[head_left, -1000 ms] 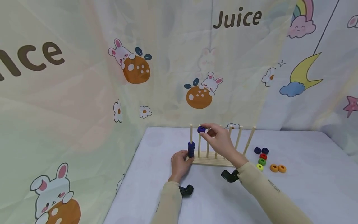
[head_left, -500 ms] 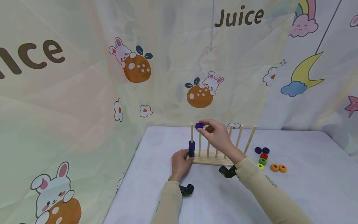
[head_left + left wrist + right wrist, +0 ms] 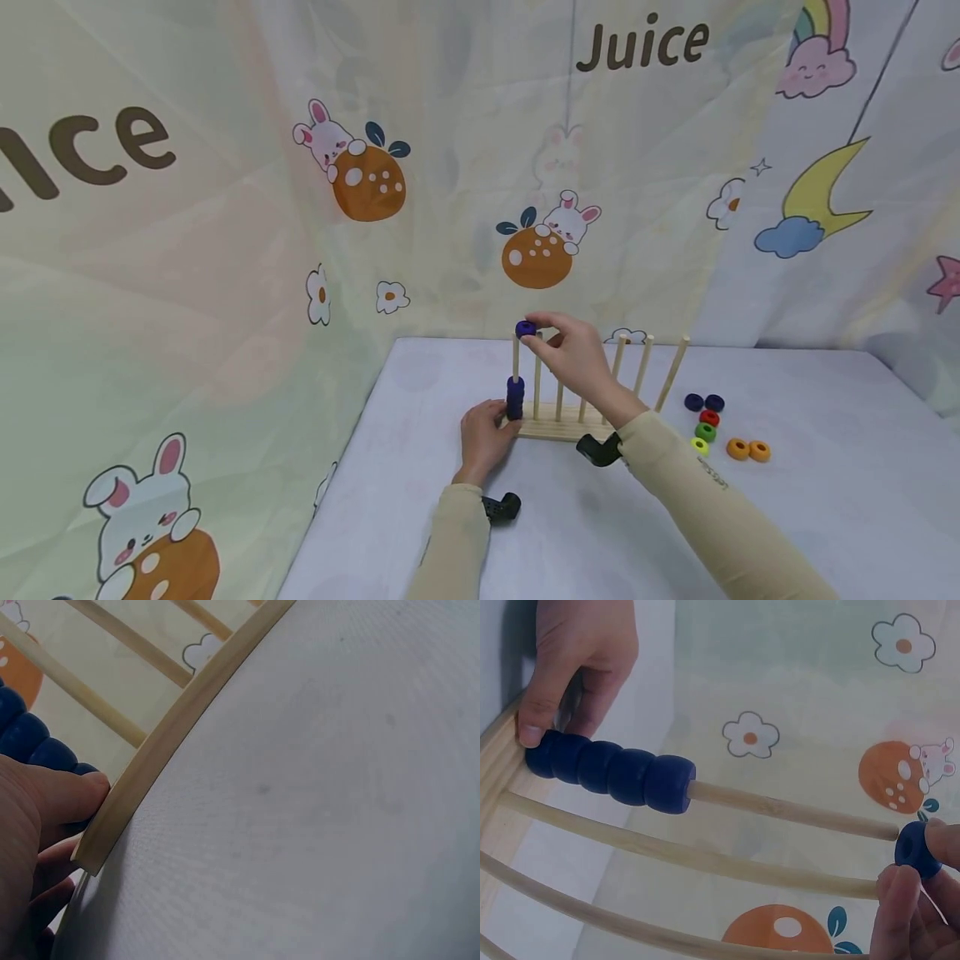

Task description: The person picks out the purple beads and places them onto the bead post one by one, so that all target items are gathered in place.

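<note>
A wooden peg rack (image 3: 558, 429) stands on the table, several upright pegs on its flat base. Its leftmost peg (image 3: 787, 811) carries a stack of several dark blue beads (image 3: 619, 772); the upper part is bare. My left hand (image 3: 482, 439) grips the left end of the base (image 3: 154, 754), thumb at the foot of the stack and fingers round the far side, partly hidden. Between thumb and fingers my right hand (image 3: 577, 357) pinches one dark blue bead (image 3: 924, 859) beside the tip of that peg. The bead's hole faces the peg end.
On the table right of the rack lie two dark blue beads (image 3: 704, 402), a red bead (image 3: 709, 417), a green bead (image 3: 705, 432), a yellow bead (image 3: 700, 447) and two orange beads (image 3: 748, 450). A printed cloth (image 3: 450, 167) hangs behind the table.
My right hand has moved left and slightly up with the blue bead, from the second peg to the top of the leftmost peg. My left hand stays on the base.
</note>
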{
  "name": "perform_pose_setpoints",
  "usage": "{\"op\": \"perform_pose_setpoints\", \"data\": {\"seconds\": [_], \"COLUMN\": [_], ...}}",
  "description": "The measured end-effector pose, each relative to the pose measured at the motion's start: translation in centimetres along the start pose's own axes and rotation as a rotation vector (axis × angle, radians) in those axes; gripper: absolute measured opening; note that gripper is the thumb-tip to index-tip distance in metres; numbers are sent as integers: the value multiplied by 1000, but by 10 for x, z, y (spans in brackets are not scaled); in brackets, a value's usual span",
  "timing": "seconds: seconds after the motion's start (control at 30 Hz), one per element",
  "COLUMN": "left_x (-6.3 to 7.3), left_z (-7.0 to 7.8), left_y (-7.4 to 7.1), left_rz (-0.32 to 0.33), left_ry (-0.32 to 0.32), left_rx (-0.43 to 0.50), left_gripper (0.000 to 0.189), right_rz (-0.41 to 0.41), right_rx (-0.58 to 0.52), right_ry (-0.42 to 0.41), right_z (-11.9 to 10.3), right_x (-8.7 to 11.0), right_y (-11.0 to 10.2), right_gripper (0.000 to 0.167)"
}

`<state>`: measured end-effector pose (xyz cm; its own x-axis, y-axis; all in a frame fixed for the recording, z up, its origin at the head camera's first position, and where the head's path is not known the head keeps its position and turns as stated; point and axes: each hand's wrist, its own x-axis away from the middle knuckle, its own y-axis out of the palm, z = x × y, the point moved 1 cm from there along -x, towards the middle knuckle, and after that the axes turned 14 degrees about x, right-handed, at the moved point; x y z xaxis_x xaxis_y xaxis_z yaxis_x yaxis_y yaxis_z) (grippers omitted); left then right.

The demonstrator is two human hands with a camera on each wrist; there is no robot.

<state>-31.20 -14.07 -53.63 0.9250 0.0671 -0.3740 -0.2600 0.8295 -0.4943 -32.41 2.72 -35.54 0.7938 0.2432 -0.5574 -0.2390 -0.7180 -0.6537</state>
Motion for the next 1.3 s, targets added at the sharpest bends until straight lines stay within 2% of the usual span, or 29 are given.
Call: {"op": "perform_pose_setpoints", "data": {"seconds": [0.2,0.57,0.73,1.0,1.13,1.3], "left_x": [0,1,0,1,1,1], "left_z": [0,2,1,2,1,1], "left_y": [1,2,3,3,2,2], "left_rz": [0,21,11,7,11,5], "left_ry": [-6,40,32,23,31,12], "left_rx": [9,4,-9,-9,-2,9], "left_gripper": [40,37,38,38,38,38], "right_rz": [-14,-33,-59,-78,-70,-9], "right_rx": [-4,39,75,53,39,0], "right_ry": [10,30,45,72,59,23], "right_z": [-3,-4,-4,-2,-2,-3], "right_x": [-4,-7,-5,-2,0,3], "right_y": [5,7,10,12,11,8], "right_gripper": [32,31,31,28,28,25]}}
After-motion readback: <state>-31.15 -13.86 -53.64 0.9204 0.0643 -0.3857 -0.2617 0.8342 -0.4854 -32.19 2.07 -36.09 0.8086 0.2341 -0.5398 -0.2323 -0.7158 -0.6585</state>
